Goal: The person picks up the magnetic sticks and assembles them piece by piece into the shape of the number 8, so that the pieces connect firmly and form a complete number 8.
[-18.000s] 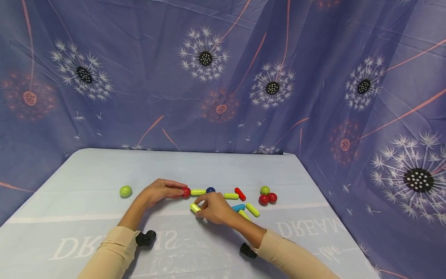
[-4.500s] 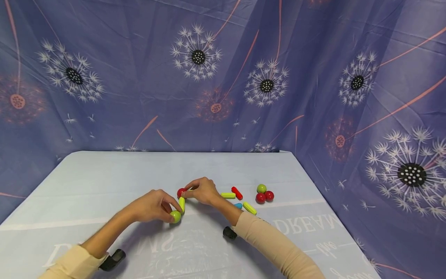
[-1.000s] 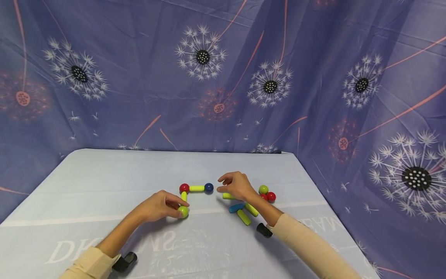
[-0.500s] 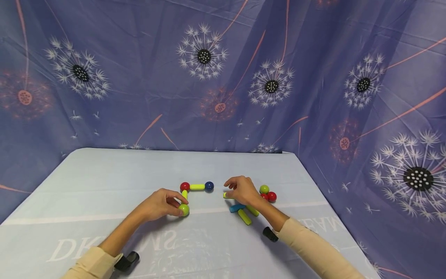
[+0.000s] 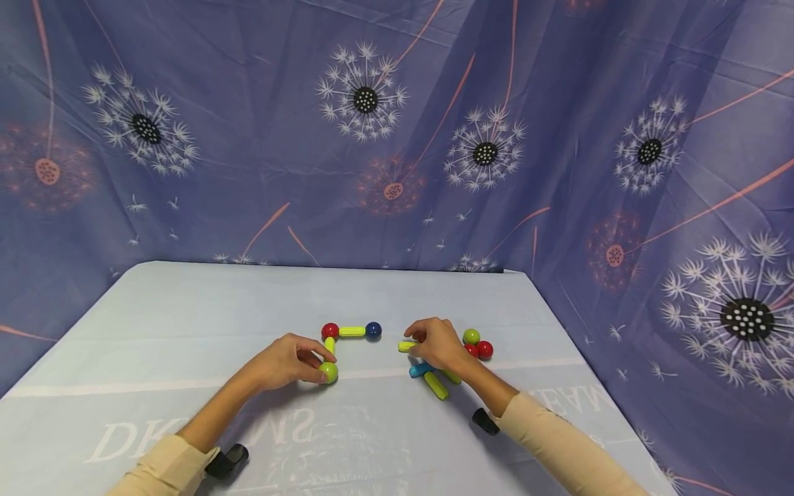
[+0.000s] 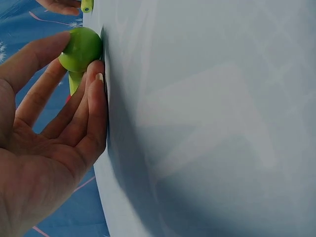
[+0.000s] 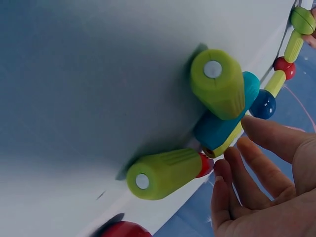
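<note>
"Away from the blue ball [image 5: 373, 331] and off to the right: that was where the right hand [image 5: 437, 344] had gone in the last second. The left hand [image 5: 287, 365] had hardly shifted."

"Was the right one holding anything?"

"Not that I could see. Its fingers were parted and loosely bent about a loose yellow stick [image 5: 406, 346]; whether they touched it, I couldn't tell. The left one pinched the green ball [image 5: 328, 373]."

"And the joined pieces?"

"Left of the desk's middle, in a corner shape. From the green ball, one joined stick [image 5: 330, 348] ran to the far side, up to a red ball [image 5: 331, 331]; another joined stick [image 5: 352, 331] ran right to the blue ball. That end stood free, so I judged the attention had turned to the spare pieces."

"What else was spare?"

"Over on the right, a blue stick [image 5: 420, 369] with a near yellow stick [image 5: 436, 385] close against it, and farther right a second green ball [image 5: 471, 336] beside two red balls [image 5: 485, 350]."

"How about the room?"

"White lettering [image 5: 136, 441] marked the near part of the pale desk [image 5: 248, 296]. Beyond it, and along the right, hung a purple-blue curtain [image 5: 260, 138] printed with dandelions."
</note>
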`<state>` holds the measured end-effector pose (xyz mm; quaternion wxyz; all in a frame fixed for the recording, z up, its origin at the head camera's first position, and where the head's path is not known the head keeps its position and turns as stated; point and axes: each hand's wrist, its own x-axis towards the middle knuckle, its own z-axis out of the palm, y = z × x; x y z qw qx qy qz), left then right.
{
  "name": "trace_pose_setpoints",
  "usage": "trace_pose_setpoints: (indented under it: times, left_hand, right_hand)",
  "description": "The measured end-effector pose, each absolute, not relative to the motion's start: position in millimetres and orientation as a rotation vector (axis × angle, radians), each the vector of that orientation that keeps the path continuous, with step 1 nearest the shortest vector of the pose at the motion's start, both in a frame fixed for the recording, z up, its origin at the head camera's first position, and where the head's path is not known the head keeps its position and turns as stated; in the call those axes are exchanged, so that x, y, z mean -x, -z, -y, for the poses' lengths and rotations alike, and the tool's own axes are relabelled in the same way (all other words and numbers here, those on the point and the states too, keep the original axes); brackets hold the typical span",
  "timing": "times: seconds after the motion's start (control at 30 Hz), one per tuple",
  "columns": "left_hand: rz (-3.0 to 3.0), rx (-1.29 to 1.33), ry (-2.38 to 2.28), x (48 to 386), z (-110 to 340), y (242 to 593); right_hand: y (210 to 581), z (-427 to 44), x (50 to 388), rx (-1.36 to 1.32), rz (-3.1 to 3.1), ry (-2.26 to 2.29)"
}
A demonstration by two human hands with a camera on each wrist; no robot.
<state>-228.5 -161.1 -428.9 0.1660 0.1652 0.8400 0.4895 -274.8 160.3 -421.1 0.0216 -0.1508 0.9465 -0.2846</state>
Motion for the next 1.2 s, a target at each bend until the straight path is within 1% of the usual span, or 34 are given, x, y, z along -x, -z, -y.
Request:
trace_pose_setpoints:
  times: [1.2]
  left_hand:
    - [-2.377,-0.464,-1.402,229.8,161.7,429.6]
  right_hand:
    - [427.0,-158.7,272.1,0.452,-2.954,0.883]
